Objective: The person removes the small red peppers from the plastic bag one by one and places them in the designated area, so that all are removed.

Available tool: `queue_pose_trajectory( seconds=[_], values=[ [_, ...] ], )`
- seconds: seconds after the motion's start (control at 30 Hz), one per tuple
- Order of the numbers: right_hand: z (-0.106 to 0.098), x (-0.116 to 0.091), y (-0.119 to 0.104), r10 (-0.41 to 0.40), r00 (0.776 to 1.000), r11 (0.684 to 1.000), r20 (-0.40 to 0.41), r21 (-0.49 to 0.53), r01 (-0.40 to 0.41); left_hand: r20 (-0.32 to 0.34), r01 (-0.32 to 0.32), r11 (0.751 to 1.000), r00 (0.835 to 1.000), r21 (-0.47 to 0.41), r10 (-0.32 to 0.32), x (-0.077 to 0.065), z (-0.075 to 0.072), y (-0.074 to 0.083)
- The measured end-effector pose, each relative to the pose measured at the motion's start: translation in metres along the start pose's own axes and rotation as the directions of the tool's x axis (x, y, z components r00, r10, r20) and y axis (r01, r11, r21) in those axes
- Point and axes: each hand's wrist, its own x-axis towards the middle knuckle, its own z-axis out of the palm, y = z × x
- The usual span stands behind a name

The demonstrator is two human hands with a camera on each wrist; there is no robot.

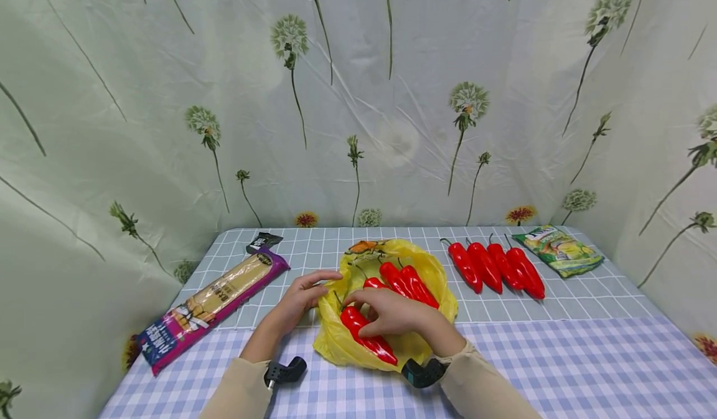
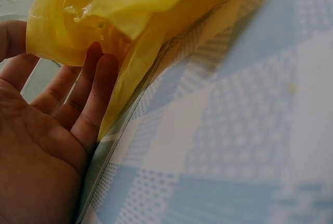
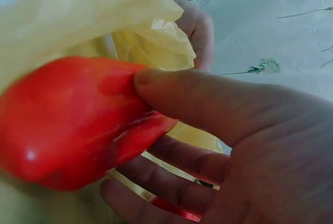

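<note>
Right hand grips a red pepper at the yellow bag!

Starting at the left edge, a long purple packet (image 1: 215,304) lies slantwise, its near end reaching the table's rim, with a black packet (image 1: 263,241) beyond it. Then a bare strip of cloth (image 1: 305,251), and here's the left hand (image 1: 295,299), its fingers against the bag's left rim; can't tell whether they pinch it. Into the middle: the right hand (image 1: 400,316) has the front pepper (image 1: 354,324) between thumb and fingers, at the near left of the bag's mouth. It's glossy red, thick at the top, tapering, dark stem pointing away. Around it, the yellow bag (image 1: 330,335) gapes wide, three peppers (image 1: 394,279) deeper inside. Farther right, past a narrow gap, four peppers (image 1: 484,269) line up side by side; a green packet (image 1: 560,251) sits by the right edge, open cloth in front.
</note>
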Motion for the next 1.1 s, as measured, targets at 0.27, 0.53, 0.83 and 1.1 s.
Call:
queue_pose_trajectory(
  seconds=[0.27, 0.53, 0.83, 1.1],
  values=[
    [-0.006, -0.004, -0.003, -0.003, 0.998, 1.000, -0.063, 0.001, 0.003, 0.013, -0.014, 1.000, 1.000, 0.002, 0.014, 0.000, -0.001, -0.002],
    [-0.020, -0.012, -0.002, -0.030, 0.987, 0.999, -0.161, -0.024, 0.027, 0.001, -0.013, 0.999, 1.000, -0.031, 0.013, 0.001, -0.002, -0.002],
    [-0.046, -0.031, 0.003, -0.054, 0.962, 0.998, -0.266, 0.008, 0.058, 0.007, -0.014, 1.000, 1.000, -0.012, 0.014, 0.002, -0.001, -0.002],
    [-0.070, -0.049, 0.008, -0.032, 0.951, 0.995, -0.309, 0.081, 0.060, -0.004, -0.001, 1.000, 1.000, -0.009, 0.001, 0.002, -0.001, -0.002]
  ],
)
